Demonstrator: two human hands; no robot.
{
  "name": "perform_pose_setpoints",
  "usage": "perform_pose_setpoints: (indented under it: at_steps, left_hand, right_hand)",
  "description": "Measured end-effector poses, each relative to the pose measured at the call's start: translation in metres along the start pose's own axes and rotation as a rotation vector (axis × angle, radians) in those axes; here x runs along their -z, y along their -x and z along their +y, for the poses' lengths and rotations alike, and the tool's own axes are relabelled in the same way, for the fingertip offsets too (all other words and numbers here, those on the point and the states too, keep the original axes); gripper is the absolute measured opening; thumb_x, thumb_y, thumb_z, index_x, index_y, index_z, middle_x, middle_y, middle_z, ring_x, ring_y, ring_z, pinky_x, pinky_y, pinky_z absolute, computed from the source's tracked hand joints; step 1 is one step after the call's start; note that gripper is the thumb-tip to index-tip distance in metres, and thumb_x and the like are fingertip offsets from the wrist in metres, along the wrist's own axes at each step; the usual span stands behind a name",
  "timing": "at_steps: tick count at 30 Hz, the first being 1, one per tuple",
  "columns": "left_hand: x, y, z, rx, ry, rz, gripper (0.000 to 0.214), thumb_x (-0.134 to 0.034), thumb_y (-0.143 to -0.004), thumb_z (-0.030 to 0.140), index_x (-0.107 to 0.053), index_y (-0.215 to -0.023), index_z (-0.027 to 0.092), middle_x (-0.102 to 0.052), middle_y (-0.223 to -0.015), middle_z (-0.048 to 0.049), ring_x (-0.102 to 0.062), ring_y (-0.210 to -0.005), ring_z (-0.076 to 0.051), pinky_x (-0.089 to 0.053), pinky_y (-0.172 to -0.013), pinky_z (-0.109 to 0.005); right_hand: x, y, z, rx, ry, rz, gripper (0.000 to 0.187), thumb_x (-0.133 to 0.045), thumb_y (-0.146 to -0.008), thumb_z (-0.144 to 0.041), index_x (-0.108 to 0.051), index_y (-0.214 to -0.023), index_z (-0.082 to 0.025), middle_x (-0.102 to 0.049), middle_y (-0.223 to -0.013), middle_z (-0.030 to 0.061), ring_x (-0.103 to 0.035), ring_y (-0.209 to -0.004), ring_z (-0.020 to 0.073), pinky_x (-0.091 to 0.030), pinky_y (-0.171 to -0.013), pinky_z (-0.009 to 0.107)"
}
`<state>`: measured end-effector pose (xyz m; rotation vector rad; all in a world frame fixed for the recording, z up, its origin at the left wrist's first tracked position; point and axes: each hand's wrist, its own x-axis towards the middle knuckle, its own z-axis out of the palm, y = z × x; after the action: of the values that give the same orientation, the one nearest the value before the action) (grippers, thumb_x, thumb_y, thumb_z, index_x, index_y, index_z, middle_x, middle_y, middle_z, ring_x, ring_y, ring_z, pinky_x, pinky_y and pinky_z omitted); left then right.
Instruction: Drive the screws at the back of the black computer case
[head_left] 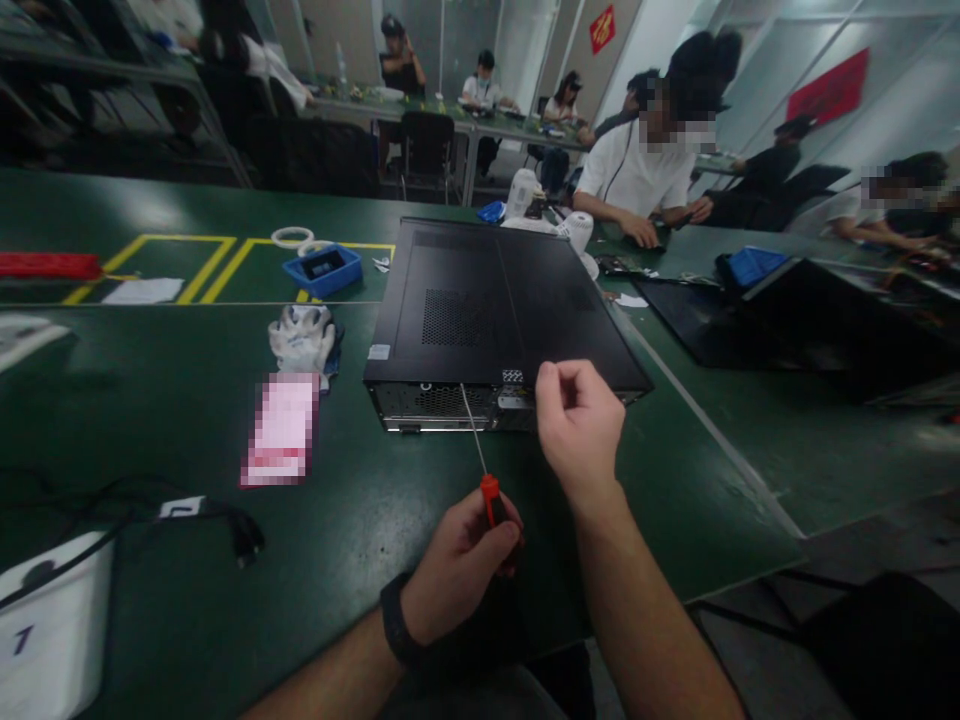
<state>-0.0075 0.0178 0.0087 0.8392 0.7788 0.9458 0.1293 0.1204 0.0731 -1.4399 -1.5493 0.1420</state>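
Observation:
A black computer case lies flat on the green table, its vented rear panel facing me. My left hand, with a dark band at its wrist, is wrapped round the red-and-black handle of a screwdriver. The thin shaft points up and away, and its tip meets the upper edge of the rear panel, left of the middle. My right hand is closed over the right part of that rear edge, thumb and forefinger pressed together. Whatever those fingers hold, if anything, I cannot make out. They cover part of the panel.
Left of the case are work gloves, a pink-and-white sheet and a blue tray. Black cables and a white numbered board lie nearer left. Across the table a person works with small parts. Dark panels stand at right.

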Motion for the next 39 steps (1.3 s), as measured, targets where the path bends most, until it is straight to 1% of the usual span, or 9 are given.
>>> perform_pose_setpoints:
  at_steps: [2,7,11,16,20,27,33,36,39]
  left_hand:
    - [0.001,-0.001,-0.002,-0.023,0.004,0.054,0.035,-0.072,-0.086,0.050,-0.059,-0.086,0.017,-0.057,-0.075,0.0021,-0.053,-0.061,-0.009,-0.045,-0.056,-0.022]
    - [0.003,-0.002,-0.010,-0.060,-0.018,0.149,0.025,-0.065,-0.089,0.042,-0.059,-0.087,0.018,-0.058,-0.074,0.0021,-0.051,-0.061,-0.009,-0.044,-0.055,-0.022]
    - [0.004,-0.004,-0.012,-0.094,-0.053,0.184,0.022,-0.064,-0.088,0.040,-0.060,-0.086,0.019,-0.058,-0.073,0.0025,-0.051,-0.061,-0.010,-0.044,-0.056,-0.022]
    - [0.007,-0.007,-0.013,-0.124,-0.079,0.214,0.021,-0.065,-0.087,0.038,-0.060,-0.084,0.019,-0.058,-0.072,0.0028,-0.051,-0.059,-0.009,-0.043,-0.054,-0.022]
    - [0.008,-0.010,-0.013,-0.139,-0.086,0.226,0.021,-0.064,-0.088,0.039,-0.059,-0.083,0.019,-0.058,-0.072,0.0028,-0.051,-0.057,-0.009,-0.042,-0.053,-0.022]
    - [0.009,-0.010,-0.015,-0.155,-0.120,0.216,0.022,-0.063,-0.089,0.039,-0.058,-0.084,0.019,-0.058,-0.071,0.0031,-0.051,-0.056,-0.009,-0.042,-0.053,-0.022]
    - [0.007,-0.010,-0.009,-0.148,-0.193,0.236,0.025,-0.056,-0.089,0.045,-0.054,-0.086,0.020,-0.056,-0.074,0.0029,-0.051,-0.058,-0.010,-0.043,-0.055,-0.023]
    - [0.006,-0.007,-0.004,-0.113,-0.279,0.215,0.027,-0.050,-0.091,0.048,-0.052,-0.089,0.021,-0.056,-0.076,0.0029,-0.052,-0.060,-0.010,-0.045,-0.057,-0.024]
    - [0.009,0.001,0.001,-0.051,-0.419,0.156,0.030,-0.049,-0.094,0.050,-0.055,-0.092,0.021,-0.057,-0.074,0.0026,-0.054,-0.062,-0.012,-0.044,-0.059,-0.026]
  right_hand:
    - [-0.002,0.022,0.001,-0.110,-0.103,-0.098,0.039,-0.054,-0.099,-0.050,-0.058,-0.071,-0.022,-0.048,-0.060,-0.0048,-0.045,-0.058,0.0112,-0.037,-0.061,0.027]
    - [-0.027,0.044,0.002,-0.483,-0.481,-0.351,0.050,-0.058,-0.091,-0.066,-0.069,-0.081,-0.018,-0.059,-0.060,-0.0026,-0.047,-0.050,0.0092,-0.036,-0.051,0.025]
    - [-0.041,0.039,-0.006,-0.668,-0.734,-0.311,0.055,-0.066,-0.085,-0.070,-0.072,-0.091,-0.016,-0.061,-0.058,-0.0032,-0.042,-0.042,0.0058,-0.028,-0.040,0.021]
    - [-0.042,0.031,-0.018,-0.844,-0.912,-0.280,0.056,-0.074,-0.077,-0.067,-0.071,-0.094,-0.014,-0.060,-0.054,-0.0044,-0.039,-0.034,0.0045,-0.017,-0.031,0.018]
    - [-0.042,0.030,-0.023,-0.839,-0.950,-0.269,0.049,-0.077,-0.077,-0.060,-0.070,-0.096,-0.014,-0.061,-0.055,-0.0048,-0.043,-0.034,0.0049,-0.019,-0.029,0.016]
    - [-0.043,0.037,-0.024,-0.786,-0.951,-0.269,0.041,-0.074,-0.079,-0.057,-0.065,-0.089,-0.018,-0.057,-0.056,-0.0078,-0.038,-0.034,0.0041,-0.020,-0.030,0.017]
    - [-0.038,0.047,-0.013,-0.566,-0.532,-0.429,0.047,-0.045,-0.092,-0.064,-0.063,-0.091,-0.021,-0.060,-0.064,-0.0044,-0.042,-0.042,0.0080,-0.031,-0.040,0.023]
    - [-0.031,0.061,0.007,-0.489,-0.346,-0.451,0.040,-0.051,-0.092,-0.059,-0.063,-0.083,-0.022,-0.061,-0.062,-0.0031,-0.049,-0.050,0.0104,-0.039,-0.052,0.025]
    - [-0.017,0.081,0.028,-0.390,-0.116,-0.495,0.031,-0.055,-0.092,-0.047,-0.061,-0.073,-0.023,-0.054,-0.057,-0.0040,-0.048,-0.055,0.0121,-0.037,-0.059,0.026]
